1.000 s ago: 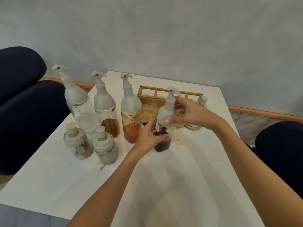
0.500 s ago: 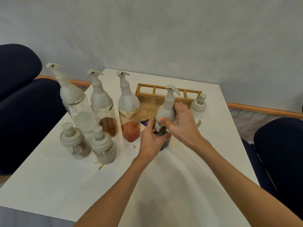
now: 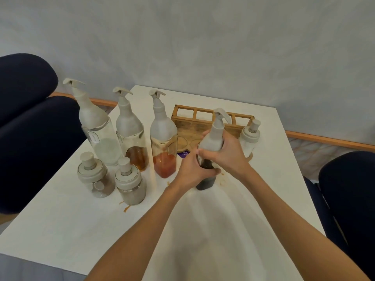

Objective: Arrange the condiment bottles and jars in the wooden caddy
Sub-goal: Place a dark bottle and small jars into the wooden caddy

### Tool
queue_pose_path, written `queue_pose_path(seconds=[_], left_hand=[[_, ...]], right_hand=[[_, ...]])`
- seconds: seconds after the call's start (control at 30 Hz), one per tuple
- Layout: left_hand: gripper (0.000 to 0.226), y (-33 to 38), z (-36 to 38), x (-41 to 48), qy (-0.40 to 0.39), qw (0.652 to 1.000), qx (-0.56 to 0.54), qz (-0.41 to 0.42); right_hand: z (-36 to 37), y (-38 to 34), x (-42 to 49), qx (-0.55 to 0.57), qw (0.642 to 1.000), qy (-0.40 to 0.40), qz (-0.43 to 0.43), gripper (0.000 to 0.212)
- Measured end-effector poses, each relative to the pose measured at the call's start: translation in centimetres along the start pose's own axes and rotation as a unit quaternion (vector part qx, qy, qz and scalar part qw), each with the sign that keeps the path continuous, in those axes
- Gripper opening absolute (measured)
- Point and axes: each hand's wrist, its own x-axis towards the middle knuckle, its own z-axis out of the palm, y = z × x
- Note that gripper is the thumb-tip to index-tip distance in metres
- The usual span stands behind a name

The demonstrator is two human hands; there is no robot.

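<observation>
both hands, left hand [image 3: 191, 171] and right hand [image 3: 229, 157], grip the dark-sauce bottle [image 3: 211, 151] before the wooden caddy [image 3: 194, 126].

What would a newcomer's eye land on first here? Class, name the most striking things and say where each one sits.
First, the left hand and right hand together grip the dark sauce bottle mid-table, just in front of the wooden caddy. To the left stand three tall pump bottles in a row: the clear bottle, amber bottle and red bottle. The two short jars sit in front of them.
</observation>
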Motion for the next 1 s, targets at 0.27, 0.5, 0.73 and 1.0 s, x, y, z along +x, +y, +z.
queue_pose_path(seconds=[0.27, 0.5, 0.73, 1.0], left_hand=[[0.077, 0.1, 1.8, -0.8, 0.096, 0.995, 0.025, 0.015], [0.081, 0.6, 3.7, -2.0, 0.152, 0.987, -0.049, 0.031], [0.079, 0.5, 3.7, -2.4, 0.106, 0.988, -0.071, 0.092], [0.078, -1.2, 0.1, -1.7, -0.034, 0.996, -0.07, 0.048]], right_hand=[[1.6, -0.6, -0.7, 0.036, 0.993, 0.115, 0.006, 0.049], [1.4, -1.0, -0.7, 0.071, 0.989, 0.129, 0.005, 0.029], [-0.5, -0.8, -1.4, 0.035, 0.998, 0.047, 0.033, 0.068], [0.1, 0.3, -3.2, 0.007, 0.997, 0.064, 0.049, 0.081]])
